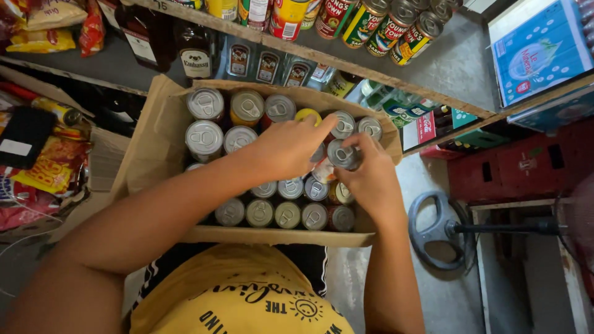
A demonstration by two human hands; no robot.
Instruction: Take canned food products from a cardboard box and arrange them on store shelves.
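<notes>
Shop aisle seen from above, grey floor (445, 297) at lower right. A wooden shelf (346, 59) runs across the top of the view, carrying upright labelled tins (371, 21) in red, green and yellow; dark glass bottles (195, 52) stand beneath it. At left, snack packets (43, 173) in red and yellow. At right, a red plastic crate (520, 167) and, above it, a blue carton (538, 46). On the floor, the round grey base of a stand fan (436, 232).

Centre: an open cardboard box (154, 148) held against the person's yellow shirt (241, 297), packed with upright cans (204, 139) in rows, silver pull-tab lids facing up, a few gold or yellow-topped.

Left hand (288, 148) lies over the middle of the box, forefinger stretched out to the far row, its tip by a silver lid; its grip is loose, fingers spread, clamped on nothing that shows.

Right hand (368, 182) is at the box's right side, fingers and thumb closed around one can (343, 154) raised a little above its neighbours, lid up. That can sits between the two hands, just beside the left hand's knuckles, over the box's right-centre.
</notes>
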